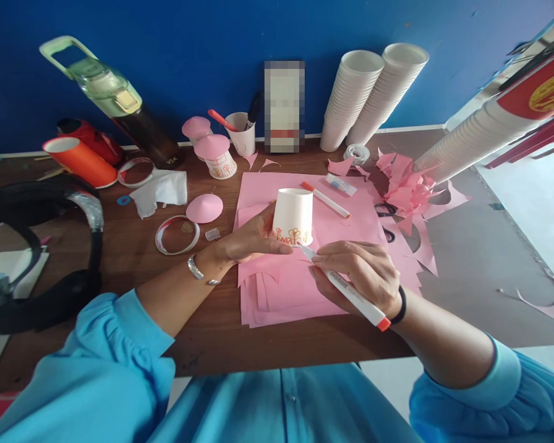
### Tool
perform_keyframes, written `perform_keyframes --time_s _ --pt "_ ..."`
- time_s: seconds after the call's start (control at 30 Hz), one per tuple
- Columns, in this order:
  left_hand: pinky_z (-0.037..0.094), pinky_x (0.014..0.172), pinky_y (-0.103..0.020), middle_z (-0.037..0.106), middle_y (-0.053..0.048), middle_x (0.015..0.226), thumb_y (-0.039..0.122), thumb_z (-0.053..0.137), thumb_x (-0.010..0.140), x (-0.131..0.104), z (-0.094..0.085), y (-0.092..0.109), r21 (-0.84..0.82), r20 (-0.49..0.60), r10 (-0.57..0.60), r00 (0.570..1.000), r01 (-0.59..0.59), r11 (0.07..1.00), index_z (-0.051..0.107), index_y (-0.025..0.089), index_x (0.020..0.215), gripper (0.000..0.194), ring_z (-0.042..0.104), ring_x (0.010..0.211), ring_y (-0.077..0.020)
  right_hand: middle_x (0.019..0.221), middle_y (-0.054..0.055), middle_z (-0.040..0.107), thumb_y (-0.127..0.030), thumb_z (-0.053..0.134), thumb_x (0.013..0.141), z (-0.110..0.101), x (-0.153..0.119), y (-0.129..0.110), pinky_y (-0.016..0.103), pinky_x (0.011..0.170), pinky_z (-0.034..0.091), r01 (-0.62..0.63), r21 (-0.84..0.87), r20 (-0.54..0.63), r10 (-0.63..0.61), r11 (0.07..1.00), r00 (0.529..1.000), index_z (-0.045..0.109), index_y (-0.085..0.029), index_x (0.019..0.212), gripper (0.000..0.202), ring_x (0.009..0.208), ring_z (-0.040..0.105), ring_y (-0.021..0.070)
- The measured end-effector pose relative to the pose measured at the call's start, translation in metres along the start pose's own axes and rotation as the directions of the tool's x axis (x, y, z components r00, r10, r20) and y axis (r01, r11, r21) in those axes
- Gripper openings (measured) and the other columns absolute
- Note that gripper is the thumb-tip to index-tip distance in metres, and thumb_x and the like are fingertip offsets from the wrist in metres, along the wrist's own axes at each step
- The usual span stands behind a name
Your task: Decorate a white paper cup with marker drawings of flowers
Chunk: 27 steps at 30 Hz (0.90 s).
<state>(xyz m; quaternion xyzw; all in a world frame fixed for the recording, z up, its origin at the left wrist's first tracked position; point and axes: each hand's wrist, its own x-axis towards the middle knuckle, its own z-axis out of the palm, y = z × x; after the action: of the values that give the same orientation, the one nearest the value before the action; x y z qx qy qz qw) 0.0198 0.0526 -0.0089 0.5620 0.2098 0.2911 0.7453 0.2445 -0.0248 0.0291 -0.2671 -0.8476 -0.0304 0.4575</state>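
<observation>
My left hand grips a white paper cup, which is turned upside down above the pink paper sheets. Flowers and grass in orange and brown are drawn around the cup's lower part. In my right hand is a white marker with an orange end, its tip at or very near the cup's lower edge. An orange marker cap and white barrel belong to a second marker lying on the paper behind. A glue stick lies close to it.
Behind on the left stand cups with pink cone roofs, a loose pink cone and a pen cup. Tall cup stacks stand at the back. Scissors and pink scraps lie right; a bottle stands left.
</observation>
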Motion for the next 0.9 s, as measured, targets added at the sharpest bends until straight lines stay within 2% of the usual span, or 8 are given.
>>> perform_keyframes --time_s 0.13,0.33,0.9 --pt "0.055 0.096 -0.044 0.071 -0.013 0.133 0.029 0.093 0.075 -0.0011 0.002 0.0023 -0.013 -0.01 -0.02 1.0 0.019 1.0 0.057 0.026 0.144 0.079 0.069 0.122 -0.0333 0.076 0.002 0.075 -0.01 0.071 0.095 0.0009 -0.0004 0.0013 0.027 0.058 0.064 -0.012 -0.001 -0.003 0.012 1.0 1.0 0.062 -0.019 0.101 0.014 0.065 0.075 0.0158" --pt "0.056 0.093 -0.042 0.072 -0.012 0.126 0.031 0.093 0.073 -0.0001 0.003 0.0046 0.0 -0.019 -0.022 1.0 0.022 1.0 0.057 0.025 0.141 0.077 0.069 0.118 -0.0315 0.074 0.0 0.074 -0.009 0.069 0.094 0.0007 0.0006 0.0004 0.026 0.057 0.062 -0.035 0.017 0.016 0.034 0.999 0.999 0.061 -0.021 0.101 0.016 0.063 0.075 0.0153" --pt "0.055 0.098 -0.047 0.072 -0.013 0.13 0.032 0.095 0.073 -0.0015 0.0025 0.0045 0.007 -0.03 -0.013 0.999 0.013 1.0 0.058 0.025 0.143 0.08 0.07 0.12 -0.0343 0.077 0.001 0.075 -0.007 0.071 0.092 -0.0004 0.0018 0.0013 0.027 0.059 0.063 -0.025 0.028 0.004 0.025 0.999 1.0 0.063 -0.02 0.101 0.017 0.064 0.074 0.016"
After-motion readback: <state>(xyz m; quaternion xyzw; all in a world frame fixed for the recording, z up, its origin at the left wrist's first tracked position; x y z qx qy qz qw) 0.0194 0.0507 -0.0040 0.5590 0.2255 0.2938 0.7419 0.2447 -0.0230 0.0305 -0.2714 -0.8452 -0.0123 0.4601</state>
